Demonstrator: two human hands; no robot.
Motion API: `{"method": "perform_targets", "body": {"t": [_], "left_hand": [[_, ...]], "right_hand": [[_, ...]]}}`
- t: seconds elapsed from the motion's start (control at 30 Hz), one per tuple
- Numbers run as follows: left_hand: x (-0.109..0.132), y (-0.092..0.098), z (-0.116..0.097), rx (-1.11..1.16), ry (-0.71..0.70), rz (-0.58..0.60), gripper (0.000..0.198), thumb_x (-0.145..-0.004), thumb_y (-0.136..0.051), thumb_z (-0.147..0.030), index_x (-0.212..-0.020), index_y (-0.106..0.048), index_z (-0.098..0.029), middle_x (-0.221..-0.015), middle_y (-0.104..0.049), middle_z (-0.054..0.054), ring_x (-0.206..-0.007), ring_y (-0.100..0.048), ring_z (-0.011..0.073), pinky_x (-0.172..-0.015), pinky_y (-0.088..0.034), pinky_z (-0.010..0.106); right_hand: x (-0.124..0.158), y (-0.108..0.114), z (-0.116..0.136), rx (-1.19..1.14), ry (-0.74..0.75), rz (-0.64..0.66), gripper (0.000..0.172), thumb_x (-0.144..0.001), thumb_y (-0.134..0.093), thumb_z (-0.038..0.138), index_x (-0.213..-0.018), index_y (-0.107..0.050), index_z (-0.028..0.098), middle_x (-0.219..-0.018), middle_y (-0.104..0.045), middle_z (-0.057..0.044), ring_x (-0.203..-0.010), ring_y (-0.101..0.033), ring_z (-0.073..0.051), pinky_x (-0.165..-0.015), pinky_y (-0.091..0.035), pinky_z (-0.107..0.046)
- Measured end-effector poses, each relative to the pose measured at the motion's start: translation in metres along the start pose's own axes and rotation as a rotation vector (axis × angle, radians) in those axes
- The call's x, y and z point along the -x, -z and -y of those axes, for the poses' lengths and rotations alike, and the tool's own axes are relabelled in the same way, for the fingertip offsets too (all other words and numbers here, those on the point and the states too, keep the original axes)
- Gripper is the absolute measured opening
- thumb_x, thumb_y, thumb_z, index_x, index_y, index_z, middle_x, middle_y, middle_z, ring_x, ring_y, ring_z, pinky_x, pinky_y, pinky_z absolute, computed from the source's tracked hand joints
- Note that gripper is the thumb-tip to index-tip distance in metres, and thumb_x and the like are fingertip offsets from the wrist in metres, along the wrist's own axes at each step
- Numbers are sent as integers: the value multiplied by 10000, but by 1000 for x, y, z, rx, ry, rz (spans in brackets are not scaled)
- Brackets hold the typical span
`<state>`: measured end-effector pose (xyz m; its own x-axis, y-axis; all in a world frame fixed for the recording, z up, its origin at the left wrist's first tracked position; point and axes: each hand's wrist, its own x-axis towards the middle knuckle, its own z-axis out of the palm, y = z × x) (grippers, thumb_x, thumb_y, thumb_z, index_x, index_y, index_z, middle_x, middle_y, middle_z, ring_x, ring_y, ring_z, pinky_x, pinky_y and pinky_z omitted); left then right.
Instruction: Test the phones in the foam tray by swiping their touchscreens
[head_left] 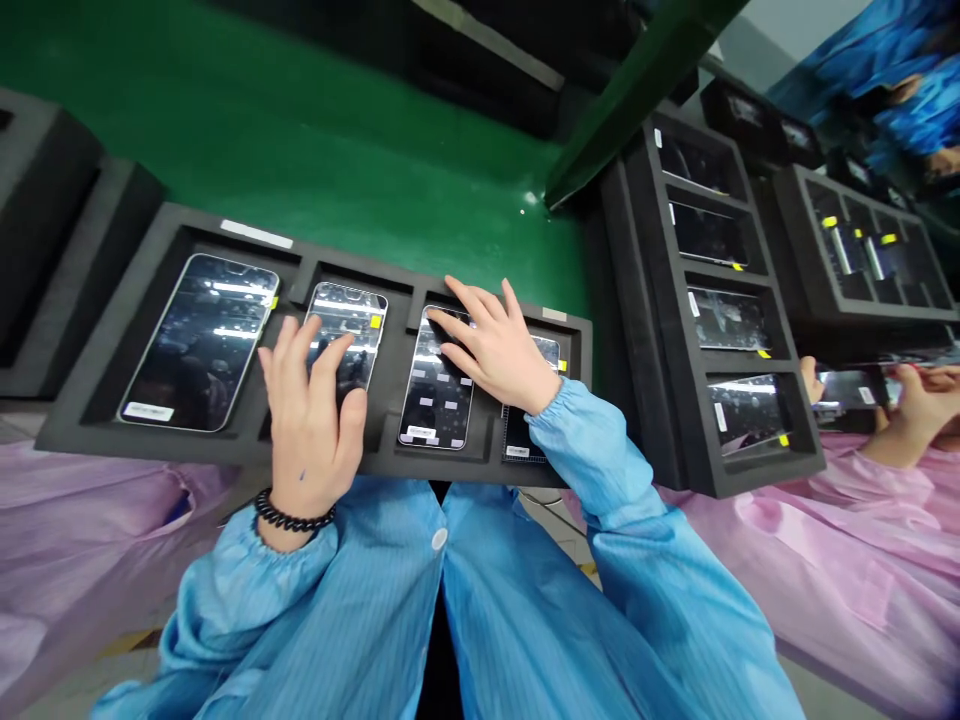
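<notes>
Before me lies a black foam tray (386,400) whose compartments hold several smartphones. My left hand (311,410), fingers spread, is over the second smartphone (351,325), which has a yellow tab near its top right. To its left is a larger-looking smartphone (199,345) with a white label at its bottom. My right hand (491,340) reaches across with fingers apart, its fingertips at the top of the third smartphone (435,395), whose screen shows pale blocks. Partly hidden behind my right hand and wrist is the fourth smartphone (523,435).
At the right, another foam tray (757,362) holds several phones on a stack, with a further tray (817,290) beyond it. A co-worker's hands (919,405) hold a phone at far right. Dark foam blocks (52,240) stand left. A green post (630,110) rises from the green tabletop (337,160).
</notes>
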<state>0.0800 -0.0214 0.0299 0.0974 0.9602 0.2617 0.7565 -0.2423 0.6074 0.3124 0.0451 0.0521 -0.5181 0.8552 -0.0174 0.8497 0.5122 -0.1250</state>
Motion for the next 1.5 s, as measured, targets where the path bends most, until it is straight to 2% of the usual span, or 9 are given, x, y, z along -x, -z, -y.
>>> {"method": "perform_targets", "body": {"t": [0.2, 0.3, 0.43, 0.57, 0.67, 0.87, 1.03, 1.17, 1.5], "left_hand": [[0, 0, 2, 43, -6, 0, 468, -1008, -345, -305, -1429, -492, -166, -1585, -361, 162, -1565, -198, 277, -1297, -142, 556], [1, -2, 4, 49, -3, 8, 467, -1010, -337, -326, -1431, -491, -194, -1595, -351, 143, -1569, -189, 263, -1301, -130, 548], [0, -2, 4, 45, -4, 13, 451, -1013, -332, -326, -1407, -510, -198, -1589, -356, 140, -1568, -192, 262, -1298, -141, 554], [-1, -2, 2, 42, 4, 4, 441, -1017, -334, -331, -1385, -528, -185, -1580, -368, 147, -1563, -206, 264, -1297, -152, 546], [-1, -2, 2, 45, 8, -7, 448, -1011, -333, -340, -1377, -537, -181, -1581, -366, 144, -1560, -211, 273, -1299, -150, 539], [0, -1, 2, 32, 39, 17, 455, -1003, -331, -348, -1391, -530, -221, -1601, -340, 111, -1566, -194, 252, -1311, -131, 506], [0, -1, 2, 50, 24, 6, 468, -1010, -318, -348, -1359, -570, -164, -1583, -359, 159, -1560, -207, 283, -1305, -136, 529], [1, -2, 4, 66, 3, -9, 470, -1019, -314, -359, -1356, -575, -162, -1582, -358, 161, -1560, -204, 288, -1310, -124, 528], [2, -5, 5, 52, -10, -8, 449, -1029, -306, -376, -1353, -571, -212, -1594, -349, 123, -1562, -204, 278, -1307, -151, 546]], "right_hand": [[22, -3, -7, 18, -87, -15, 450, -1056, -376, 418, -1435, -536, 236, -1624, -356, -147, -1419, -417, -319, -1218, -203, -673], [33, -4, -12, -13, -140, -30, 456, -1054, -378, 418, -1452, -516, 246, -1615, -372, -142, -1411, -429, -318, -1210, -226, -677], [42, -4, -14, -15, -181, -56, 433, -1054, -378, 410, -1397, -571, 231, -1608, -379, -156, -1419, -422, -328, -1202, -229, -690], [50, -2, -9, -51, -111, -82, 416, -1060, -371, 390, -1373, -604, 247, -1609, -378, -144, -1419, -425, -308, -1217, -213, -671], [52, -2, -4, -68, -41, -52, 397, -1061, -372, 395, -1299, -659, 260, -1598, -403, -120, -1404, -439, -294, -1229, -197, -658], [38, -5, 7, -62, 30, -53, 424, -1062, -369, 411, -1399, -580, 262, -1623, -365, -118, -1423, -418, -269, -1236, -205, -635], [26, -3, 18, -75, 85, -11, 409, -1060, -381, 420, -1359, -617, 272, -1630, -357, -100, -1451, -392, -271, -1251, -170, -631], [30, 0, 22, -122, 184, 12, 407, -1058, -385, 415, -1322, -652, 259, -1622, -370, -117, -1453, -398, -297, -1250, -146, -654], [75, 1, 6, -106, 29, 10, 423, -1059, -371, 412, -1332, -649, 249, -1593, -409, -133, -1406, -446, -298, -1227, -217, -663]]}}
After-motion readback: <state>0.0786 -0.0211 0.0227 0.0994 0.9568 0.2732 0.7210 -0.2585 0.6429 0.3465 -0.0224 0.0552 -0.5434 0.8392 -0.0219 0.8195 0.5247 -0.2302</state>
